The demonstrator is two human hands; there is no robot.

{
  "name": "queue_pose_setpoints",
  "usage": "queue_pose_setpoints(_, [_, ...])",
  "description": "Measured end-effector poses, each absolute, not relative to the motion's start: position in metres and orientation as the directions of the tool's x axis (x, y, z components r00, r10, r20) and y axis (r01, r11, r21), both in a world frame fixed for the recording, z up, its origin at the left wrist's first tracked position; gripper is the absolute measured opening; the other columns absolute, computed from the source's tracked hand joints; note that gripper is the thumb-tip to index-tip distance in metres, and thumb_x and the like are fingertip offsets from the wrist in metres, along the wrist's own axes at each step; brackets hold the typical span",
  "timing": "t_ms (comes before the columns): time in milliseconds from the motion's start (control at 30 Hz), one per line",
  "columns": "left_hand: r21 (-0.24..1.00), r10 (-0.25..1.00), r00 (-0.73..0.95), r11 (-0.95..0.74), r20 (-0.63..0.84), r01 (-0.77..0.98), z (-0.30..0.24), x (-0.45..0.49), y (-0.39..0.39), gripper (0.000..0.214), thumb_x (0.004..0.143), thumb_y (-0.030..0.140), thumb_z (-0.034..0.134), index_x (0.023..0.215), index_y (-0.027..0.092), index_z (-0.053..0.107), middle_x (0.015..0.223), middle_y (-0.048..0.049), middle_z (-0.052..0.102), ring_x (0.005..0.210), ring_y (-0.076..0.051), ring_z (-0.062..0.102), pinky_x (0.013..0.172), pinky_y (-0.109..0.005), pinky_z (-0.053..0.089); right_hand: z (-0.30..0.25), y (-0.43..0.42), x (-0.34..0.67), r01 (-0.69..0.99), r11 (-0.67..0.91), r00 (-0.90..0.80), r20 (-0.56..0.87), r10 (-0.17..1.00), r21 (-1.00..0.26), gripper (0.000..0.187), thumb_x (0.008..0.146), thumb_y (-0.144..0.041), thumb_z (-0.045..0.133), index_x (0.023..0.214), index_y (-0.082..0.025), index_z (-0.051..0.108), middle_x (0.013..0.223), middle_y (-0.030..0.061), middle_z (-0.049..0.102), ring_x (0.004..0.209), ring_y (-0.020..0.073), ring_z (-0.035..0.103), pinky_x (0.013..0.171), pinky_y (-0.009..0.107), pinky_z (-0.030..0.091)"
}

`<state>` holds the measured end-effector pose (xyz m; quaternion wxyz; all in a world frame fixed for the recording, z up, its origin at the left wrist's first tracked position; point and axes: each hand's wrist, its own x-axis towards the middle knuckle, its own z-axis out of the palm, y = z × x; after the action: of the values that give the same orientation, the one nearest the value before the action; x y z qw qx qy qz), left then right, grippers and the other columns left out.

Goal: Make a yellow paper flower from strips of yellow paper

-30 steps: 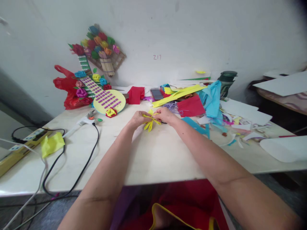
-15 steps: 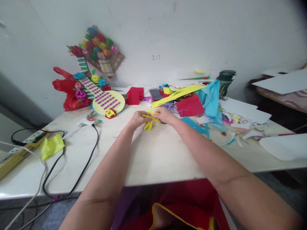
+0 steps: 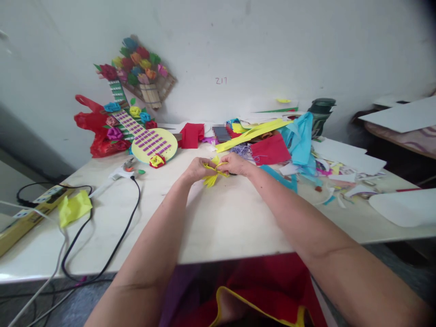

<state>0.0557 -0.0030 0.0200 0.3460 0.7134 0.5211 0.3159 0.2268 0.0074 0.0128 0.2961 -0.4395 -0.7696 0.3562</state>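
Note:
Between my two hands is a yellow paper flower (image 3: pixel 210 180), its folded petals fanning out downward and upward over the table. My left hand (image 3: pixel 196 170) pinches its left side, fingers closed. My right hand (image 3: pixel 237 164) grips the right side, thumb and fingers pressed together at the petals. The fingertips are partly hidden by the paper. A small dark thing shows under my right hand, too covered to name. Just behind the hands lie purple paper shreds (image 3: pixel 242 151) and a long yellow paper strip (image 3: pixel 255 135).
At left stand a paper-decorated guitar craft (image 3: pixel 155 144), a glue gun (image 3: pixel 124 171) with a black cord, and a power strip (image 3: pixel 32 213). Red paper (image 3: pixel 272 150), blue paper (image 3: pixel 301 141), a dark bottle (image 3: pixel 320 117) and white sheets (image 3: pixel 347 156) crowd the right and back.
The petals have shifted: the lower ones now bunch together and spread toward the lower left, and the paper between my hands looks more opened. Both hands stay in nearly the same place.

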Motion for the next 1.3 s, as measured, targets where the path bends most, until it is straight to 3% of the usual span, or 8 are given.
queue_pose_setpoints(367, [0.882,0.969,0.242,-0.149,0.042,0.447,0.013,0.052,0.002,0.032,0.046,0.028,0.072,0.073,0.011,0.068,0.055,0.0025,0.053,0.051,-0.008,0.043,0.052,-0.022,0.034,0.017,0.006,0.232,0.375,0.282,-0.474,0.078,0.877,-0.883,0.021,0.063,-0.032,0.062,0.059,-0.014,0.053,0.048,-0.0044,0.048,0.041,0.004,0.035,0.043,0.02,0.026])
queue_pose_setpoints(533, [0.932,0.976,0.218,-0.1,0.023,0.349,0.011,0.052,0.003,0.038,0.043,0.028,0.074,0.076,0.011,0.066,0.056,0.0019,0.055,0.051,-0.008,0.046,0.051,-0.022,0.035,0.019,0.006,0.231,0.384,0.253,-0.436,0.067,0.898,-0.888,0.016,0.059,-0.026,0.063,0.061,-0.014,0.053,0.049,-0.0053,0.047,0.043,0.0044,0.034,0.045,0.021,0.026])
queue_pose_setpoints(1067, [0.968,0.973,0.229,-0.065,0.008,0.242,0.014,0.058,0.0,0.026,0.054,0.031,0.069,0.068,0.011,0.062,0.058,-0.003,0.06,0.053,-0.012,0.053,0.05,-0.023,0.038,0.013,0.01,0.23,0.342,0.167,-0.389,0.023,0.921,-0.925,0.015,0.065,-0.022,0.06,0.06,-0.015,0.048,0.047,-0.007,0.039,0.04,0.0037,0.03,0.041,0.02,0.021])
queue_pose_setpoints(1167, [0.97,0.971,0.24,-0.062,0.004,0.234,0.015,0.058,0.0,0.025,0.054,0.03,0.069,0.068,0.011,0.062,0.058,-0.003,0.06,0.052,-0.011,0.052,0.051,-0.023,0.039,0.012,0.012,0.23,0.384,0.196,-0.362,0.048,0.931,-0.902,0.02,0.065,-0.023,0.06,0.056,-0.016,0.043,0.046,-0.0078,0.035,0.042,0.0041,0.03,0.043,0.02,0.021])
queue_pose_setpoints(1300, [0.979,0.96,0.277,-0.016,-0.041,0.202,0.015,0.056,-0.001,0.025,0.054,0.03,0.069,0.069,0.011,0.062,0.059,-0.0033,0.06,0.054,-0.012,0.054,0.054,-0.024,0.04,0.012,0.013,0.228,0.463,0.361,-0.391,0.179,0.903,-0.809,0.023,0.064,-0.026,0.059,0.053,-0.016,0.042,0.048,-0.0078,0.033,0.048,0.005,0.029,0.048,0.021,0.022])
